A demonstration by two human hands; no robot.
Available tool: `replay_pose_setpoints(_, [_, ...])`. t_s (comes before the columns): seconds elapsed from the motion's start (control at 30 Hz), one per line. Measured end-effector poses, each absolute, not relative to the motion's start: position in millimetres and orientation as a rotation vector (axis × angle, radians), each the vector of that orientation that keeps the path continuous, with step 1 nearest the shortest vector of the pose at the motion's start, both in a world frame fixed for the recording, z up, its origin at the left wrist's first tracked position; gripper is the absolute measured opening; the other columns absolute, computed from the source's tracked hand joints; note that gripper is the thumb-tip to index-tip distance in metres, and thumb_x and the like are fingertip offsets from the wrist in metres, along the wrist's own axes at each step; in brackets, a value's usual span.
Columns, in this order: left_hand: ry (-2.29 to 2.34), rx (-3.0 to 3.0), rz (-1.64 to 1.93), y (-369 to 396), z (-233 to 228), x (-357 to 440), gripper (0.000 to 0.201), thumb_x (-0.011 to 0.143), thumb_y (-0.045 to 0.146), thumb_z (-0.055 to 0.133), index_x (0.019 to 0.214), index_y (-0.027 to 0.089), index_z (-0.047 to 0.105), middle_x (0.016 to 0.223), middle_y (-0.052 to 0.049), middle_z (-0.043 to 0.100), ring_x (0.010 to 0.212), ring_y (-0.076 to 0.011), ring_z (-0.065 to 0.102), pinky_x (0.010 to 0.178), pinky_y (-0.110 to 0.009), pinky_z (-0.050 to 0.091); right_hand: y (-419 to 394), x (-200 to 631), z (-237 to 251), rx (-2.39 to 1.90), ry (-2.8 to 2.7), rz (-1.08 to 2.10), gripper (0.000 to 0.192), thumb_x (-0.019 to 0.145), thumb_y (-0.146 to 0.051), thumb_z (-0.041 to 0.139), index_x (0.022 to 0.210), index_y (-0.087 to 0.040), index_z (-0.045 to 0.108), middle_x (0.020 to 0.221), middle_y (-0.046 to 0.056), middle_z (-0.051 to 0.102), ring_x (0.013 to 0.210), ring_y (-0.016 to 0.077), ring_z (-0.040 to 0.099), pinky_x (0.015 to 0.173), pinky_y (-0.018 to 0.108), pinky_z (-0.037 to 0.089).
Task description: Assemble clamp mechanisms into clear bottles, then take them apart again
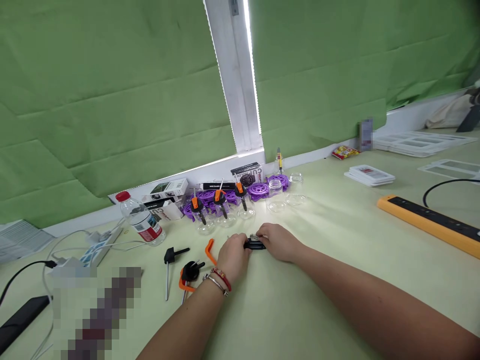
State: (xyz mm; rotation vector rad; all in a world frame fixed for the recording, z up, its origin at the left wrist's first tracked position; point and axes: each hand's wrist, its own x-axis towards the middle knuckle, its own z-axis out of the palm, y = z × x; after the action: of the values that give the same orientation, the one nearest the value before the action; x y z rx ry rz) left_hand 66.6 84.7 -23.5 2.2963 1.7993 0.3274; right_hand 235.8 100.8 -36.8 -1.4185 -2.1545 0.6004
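Both hands pinch one small black tool on the pale green table: left hand closed on its near end, right hand apparently gripping the far end, beside an orange clip.

Both forearms are bare, and the left wrist wears red and silver bracelets.

Bottle left of jars; power strip far right; boxes behind jars

Both hands together, fingers curled, forearms extended.
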Motion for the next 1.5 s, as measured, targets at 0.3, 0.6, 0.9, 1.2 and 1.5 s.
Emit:
replay_pose_setpoints(0.3, [1.818, 2.253, 0.355, 83.4, -24.6, 65.3, 0.006, 0.074, 0.023, 0.057, 0.078, 0.020, 0.055, 0.085, -0.003, 0.061, 0.076, -0.0178, 0.055, 0.057, -0.024, 0.033, 99.9, 235.1, -33.2, -1.436, -2.168, 0.632, 0.023, 0.086, -0.020, 0.048, 0.091, -0.020, 0.071, 0.097, 0.007, 0.066, 0.083, 0.0179, 0.061, 0.071, 0.024, 0.040])
replay_pose_setpoints(0.6, [1.800, 2.245, 0.264, 89.3, -23.1, 64.7, 0.024, 0.070, 0.042, 0.063, 0.076, 0.020, 0.058, 0.089, -0.005, 0.061, 0.076, -0.0189, 0.056, 0.055, -0.025, 0.031, 101.3, 234.8, -32.9, -1.482, -2.170, 0.629, 0.022, 0.086, -0.023, 0.050, 0.086, -0.020, 0.072, 0.095, 0.006, 0.065, 0.080, 0.0171, 0.060, 0.069, 0.024, 0.038])
replay_pose_setpoints(0.9, [1.870, 2.216, 0.202, 93.9, -15.6, 66.1, 0.038, 0.065, 0.054, 0.066, 0.077, 0.019, 0.057, 0.087, -0.005, 0.059, 0.075, -0.0188, 0.056, 0.053, -0.025, 0.029, 104.0, 233.5, -35.7, -1.551, -2.123, 0.622, 0.020, 0.085, -0.026, 0.053, 0.087, -0.020, 0.072, 0.093, 0.007, 0.065, 0.078, 0.0168, 0.060, 0.065, 0.023, 0.037])
replay_pose_setpoints(1.2, [1.784, 2.199, 0.093, 97.0, -7.1, 66.5, 0.048, 0.057, 0.064, 0.068, 0.074, 0.020, 0.058, 0.086, -0.004, 0.057, 0.073, -0.0196, 0.056, 0.051, -0.025, 0.030, 119.7, 233.0, -42.0, -1.606, -2.016, 0.634, 0.016, 0.077, -0.028, 0.059, 0.084, -0.021, 0.072, 0.083, 0.003, 0.069, 0.071, 0.0154, 0.060, 0.056, 0.022, 0.037])
replay_pose_setpoints(1.5, [1.774, 2.213, 0.090, 96.1, -10.5, 66.7, 0.046, 0.058, 0.062, 0.068, 0.074, 0.021, 0.060, 0.089, -0.003, 0.057, 0.074, -0.0184, 0.056, 0.051, -0.024, 0.029, 123.1, 232.7, -38.6, -1.649, -1.922, 0.735, 0.015, 0.072, -0.027, 0.064, 0.081, -0.020, 0.073, 0.080, 0.003, 0.070, 0.067, 0.0142, 0.060, 0.055, 0.022, 0.039])
